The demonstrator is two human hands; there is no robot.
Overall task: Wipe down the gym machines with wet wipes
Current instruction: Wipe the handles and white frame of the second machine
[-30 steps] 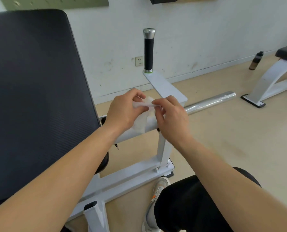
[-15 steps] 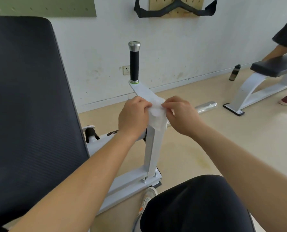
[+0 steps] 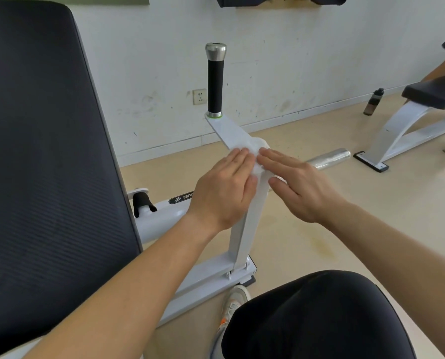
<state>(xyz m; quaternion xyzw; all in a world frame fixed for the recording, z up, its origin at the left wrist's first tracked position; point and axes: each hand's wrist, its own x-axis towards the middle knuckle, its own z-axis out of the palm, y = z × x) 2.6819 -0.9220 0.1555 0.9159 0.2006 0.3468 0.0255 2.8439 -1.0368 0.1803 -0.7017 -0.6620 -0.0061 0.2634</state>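
A left hand (image 3: pixel 224 189) and a right hand (image 3: pixel 303 189) press a wipe (image 3: pixel 255 152) flat on the bend of a white frame (image 3: pixel 248 218). Their fingers (image 3: pixel 238 158) are straight and grip nothing, the tips nearly meeting on the wipe. From the wipe, a black handle (image 3: pixel 214 81) stands at 11 o'clock, a chrome bar (image 3: pixel 330 157) lies at 3 and a black pad (image 3: pixel 47 151) fills 9.

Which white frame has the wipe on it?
The near machine's plate under the black grip; left hand and right hand press the wipe there. Far bench frame has none.
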